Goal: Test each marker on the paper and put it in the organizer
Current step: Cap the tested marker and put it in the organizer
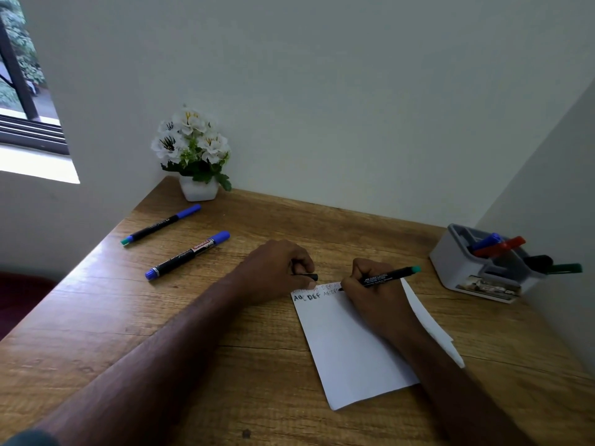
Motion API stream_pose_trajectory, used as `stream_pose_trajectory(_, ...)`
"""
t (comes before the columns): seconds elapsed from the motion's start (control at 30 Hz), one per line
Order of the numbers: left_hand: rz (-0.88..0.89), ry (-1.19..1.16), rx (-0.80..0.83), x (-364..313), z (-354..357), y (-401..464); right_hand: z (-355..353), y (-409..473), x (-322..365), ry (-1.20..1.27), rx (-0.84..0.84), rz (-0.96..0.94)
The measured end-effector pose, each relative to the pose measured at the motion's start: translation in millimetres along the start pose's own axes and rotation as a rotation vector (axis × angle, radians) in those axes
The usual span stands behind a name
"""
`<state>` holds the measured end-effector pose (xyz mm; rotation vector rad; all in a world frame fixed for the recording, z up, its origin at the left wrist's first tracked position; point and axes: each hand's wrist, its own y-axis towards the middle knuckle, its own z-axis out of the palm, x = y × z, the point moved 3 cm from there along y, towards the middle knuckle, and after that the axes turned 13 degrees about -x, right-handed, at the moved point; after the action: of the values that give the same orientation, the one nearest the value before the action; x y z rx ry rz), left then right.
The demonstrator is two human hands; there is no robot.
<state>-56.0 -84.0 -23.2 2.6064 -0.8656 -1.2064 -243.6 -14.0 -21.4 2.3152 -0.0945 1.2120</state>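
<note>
Wooden desk [193, 333] fills the lower frame, its near and left edges cut off. White paper [354, 355] lies on it right of centre; this is the landmark. Its right edge is partly hidden under the right forearm, and a second sheet or fold peeks out beyond that, hard to tell which. Lettering along the paper's top edge reads roughly "ABC DEF", the upper row faint and partly covered by both hands.

Grey organizer [463, 268] sits well right of the paper, against the side wall; red, blue, black and green markers stick out of it, their lower ends hidden inside. White flower pot [198, 188] stands far back-left of the paper, in the desk corner.

Left hand [277, 268] rests at the paper's top-left corner, fingers curled around a black cap [310, 277]; only the cap's end shows past the knuckles. Right hand [373, 294] rests on the paper's top, fingers pinching a black marker [386, 276] with a green end pointing right; the tip touches the paper beside the lettering.

Two more markers lie left of the paper, apart from the hands: a thick blue marker [186, 255] nearer, a thin marker [161, 223] with blue cap and green end farther back.
</note>
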Motion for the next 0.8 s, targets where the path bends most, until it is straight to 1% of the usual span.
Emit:
stream_pose_trajectory(0.17, 0.004, 0.006, 0.003, -1, -1, 0, 1, 0, -1, 0.002, 0.006, 0.004)
stream_pose_trajectory(0.37, 0.005, -0.048, 0.0, -1, -1, 0, -11, 2, 0, 0.122, -0.091, 0.036)
stream_pose_trajectory(0.47, -0.004, -0.142, -0.03, -3, -3, 0, -11, 3, 3, 0.128, -0.072, 0.005)
stream_pose_trajectory(0.53, -0.011, -0.231, -0.086, -7, -6, -1, -13, 5, 5, 0.125, -0.064, -0.061)
stream_pose_trajectory(0.63, -0.006, -0.297, -0.139, -13, -9, -1, -18, 4, 9, 0.127, -0.049, -0.134)
stream_pose_trajectory(0.8, -0.013, -0.327, -0.122, -13, -8, -1, -20, 1, 13, 0.318, 0.004, -0.083)
